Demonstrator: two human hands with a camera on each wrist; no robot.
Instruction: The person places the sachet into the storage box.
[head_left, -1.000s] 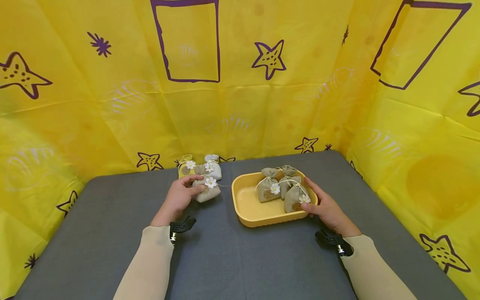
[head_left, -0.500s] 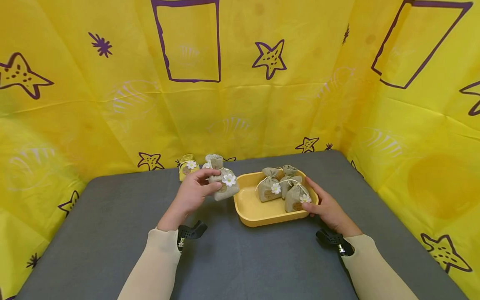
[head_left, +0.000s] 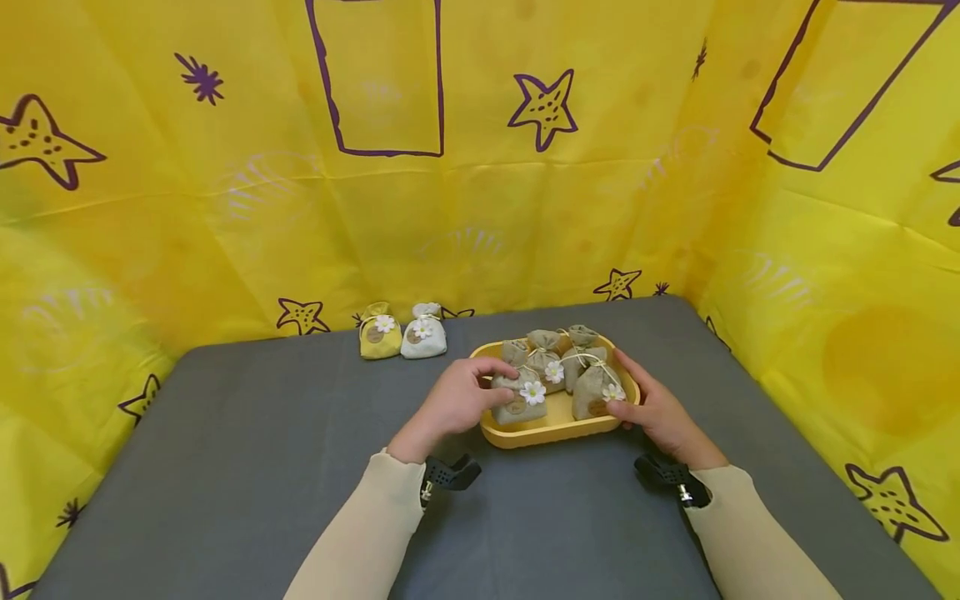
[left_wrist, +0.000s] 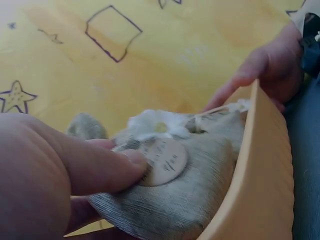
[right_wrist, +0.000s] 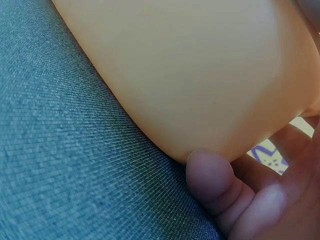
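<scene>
My left hand (head_left: 456, 398) pinches a small beige drawstring sachet (head_left: 517, 407) between thumb and fingers, at the left end of a yellow plastic tray (head_left: 555, 435). A white flower and a round tan label (left_wrist: 172, 162) adorn this sachet; in the left wrist view it overlaps the tray's wall (left_wrist: 265, 165). Three similar beige sachets, one at the front right (head_left: 594, 393), stand in the tray. My right hand (head_left: 663, 421) grips the tray's right end, thumb near the front rim. Seen from the right wrist, fingers (right_wrist: 210, 175) lie against the tray's outer side (right_wrist: 175, 65).
A yellow sachet (head_left: 380, 342) and a white sachet (head_left: 424, 342) stand side by side at the back of the grey-covered table (head_left: 247, 467). A yellow patterned cloth (head_left: 480, 208) hangs behind the table and along its sides.
My left hand has lifted the beige sachet from beside the yellow and white ones and carried it right to the tray. My right hand has kept its hold on the tray.
</scene>
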